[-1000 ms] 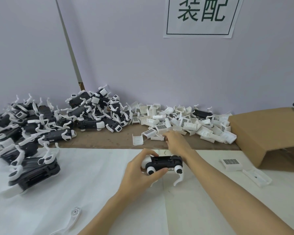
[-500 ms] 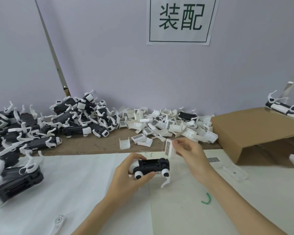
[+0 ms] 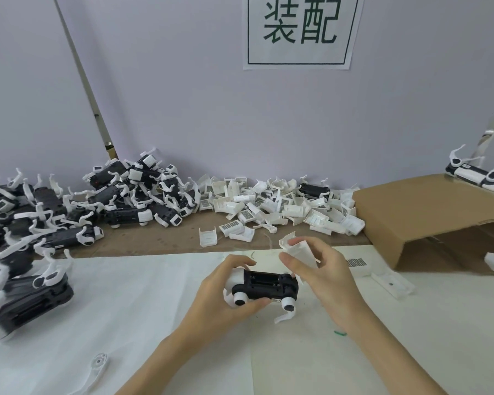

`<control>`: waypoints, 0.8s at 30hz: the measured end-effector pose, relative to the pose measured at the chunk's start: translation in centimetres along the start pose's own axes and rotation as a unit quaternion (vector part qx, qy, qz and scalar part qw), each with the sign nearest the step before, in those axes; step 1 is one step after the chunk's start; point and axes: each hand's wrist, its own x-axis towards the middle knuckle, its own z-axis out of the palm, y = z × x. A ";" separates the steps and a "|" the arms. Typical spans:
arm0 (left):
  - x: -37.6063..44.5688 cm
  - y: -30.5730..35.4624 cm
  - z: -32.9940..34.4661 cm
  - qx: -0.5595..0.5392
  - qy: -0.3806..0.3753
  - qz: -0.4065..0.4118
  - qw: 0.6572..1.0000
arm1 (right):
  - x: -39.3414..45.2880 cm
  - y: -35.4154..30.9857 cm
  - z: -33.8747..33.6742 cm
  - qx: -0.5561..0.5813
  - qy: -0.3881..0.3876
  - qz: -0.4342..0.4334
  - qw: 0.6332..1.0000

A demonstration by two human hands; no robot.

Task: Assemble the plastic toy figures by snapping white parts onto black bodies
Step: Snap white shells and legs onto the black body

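Both forearms reach forward over the bench (image 3: 143, 315). The left hand (image 3: 226, 297) curls round the black body (image 3: 264, 286), gripping it just above the white surface, while the right hand (image 3: 322, 269) pinches a white part (image 3: 298, 249) just above the body's right end.

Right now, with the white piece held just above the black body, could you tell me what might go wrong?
The white cover sits tilted in the right hand, so it may meet the black body askew and fail to snap. The left hand grips only the body's one end; pressing down could twist it or strain the thin white leg beneath.
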 end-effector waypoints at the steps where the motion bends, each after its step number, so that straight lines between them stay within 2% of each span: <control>1: 0.0 0.0 0.1 -0.003 -0.003 0.001 1.000 | -0.1 0.0 0.1 0.015 0.015 -0.013 1.000; 4: 0.0 -0.2 0.0 0.001 -0.005 0.003 1.000 | -0.2 -0.1 0.4 0.052 0.069 -0.051 0.995; 7: 0.0 -0.2 0.2 0.000 -0.012 0.010 1.000 | -0.2 -0.2 0.2 0.013 0.096 -0.057 0.994; 9: 0.0 -0.2 0.3 -0.003 -0.013 0.016 1.000 | -0.3 -0.1 0.3 -0.058 0.068 -0.080 0.993; 13: -0.2 -0.4 0.2 -0.013 -0.004 0.010 1.000 | -0.9 0.1 1.3 -0.196 -0.073 -0.139 0.968; 17: -0.1 -0.5 0.1 -0.048 0.008 -0.012 0.999 | -1.7 0.3 2.5 -0.336 -0.149 -0.182 0.912; 21: -0.1 -0.9 0.0 -0.066 0.001 -0.017 0.998 | -1.8 0.0 2.6 -0.342 -0.193 -0.174 0.903; 24: -0.1 -1.2 -0.2 -0.061 -0.006 -0.017 0.998 | -1.7 0.1 2.6 -0.321 -0.184 -0.164 0.914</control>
